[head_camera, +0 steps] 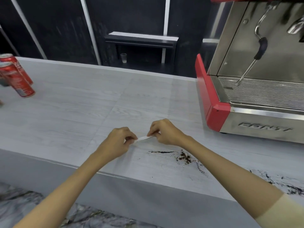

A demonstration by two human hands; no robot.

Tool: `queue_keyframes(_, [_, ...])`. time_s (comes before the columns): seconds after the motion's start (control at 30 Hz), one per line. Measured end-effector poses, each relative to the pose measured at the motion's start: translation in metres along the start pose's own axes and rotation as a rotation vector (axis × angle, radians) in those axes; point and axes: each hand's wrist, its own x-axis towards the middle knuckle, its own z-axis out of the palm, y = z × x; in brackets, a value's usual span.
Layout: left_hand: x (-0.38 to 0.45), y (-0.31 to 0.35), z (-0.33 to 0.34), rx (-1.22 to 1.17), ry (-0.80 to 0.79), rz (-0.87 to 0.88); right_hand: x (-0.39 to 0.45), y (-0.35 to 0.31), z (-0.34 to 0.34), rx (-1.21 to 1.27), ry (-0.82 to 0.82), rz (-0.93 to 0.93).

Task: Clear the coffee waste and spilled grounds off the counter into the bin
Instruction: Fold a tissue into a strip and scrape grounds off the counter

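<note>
While both hands hover just above the pale grey wood-grain counter point(69, 102), a thin white strip, paper or a small sachet by the look of it point(144, 138), is stretched between them. The left hand point(117, 142) has its thumb and forefinger pinched closed on the strip's left end, the other fingers curled under. The right hand point(166, 131) pinches the right end the same way, fingertips pressed tight together on it. What the strip is exactly I can't make out; it is too small.

Just in front of the hands, nearer the counter's front edge, lies the spilled dark coffee grounds point(184, 157): a thin black line, then a brownish clump beside the right forearm, with finer specks trailing off to the right. More dark smears mark the counter near the right elbow, by a cream sleeve point(279, 211).

To the right stands a stainless steel espresso machine with red side panels point(256, 99), its steam wand point(250, 63) hanging over the ribbed drip tray. At the far left edge of the counter sit two red drink cans point(16, 74). Beyond the counter, against a dark wall, a small clear plastic cup point(123, 57) stands under a black shelf point(141, 38).
</note>
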Motion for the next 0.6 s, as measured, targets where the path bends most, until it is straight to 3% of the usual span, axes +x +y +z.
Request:
queue_keyframes(0.2, [0.005,-0.013,0.002,0.03,-0.018,-0.016,0.012,0.001,0.021,-0.029,0.008,0.06])
queue_keyframes(0.6, [-0.028,0.003,0.01,-0.023,-0.123,0.092,-0.043,0.003,0.027,-0.091,0.014,-0.001])
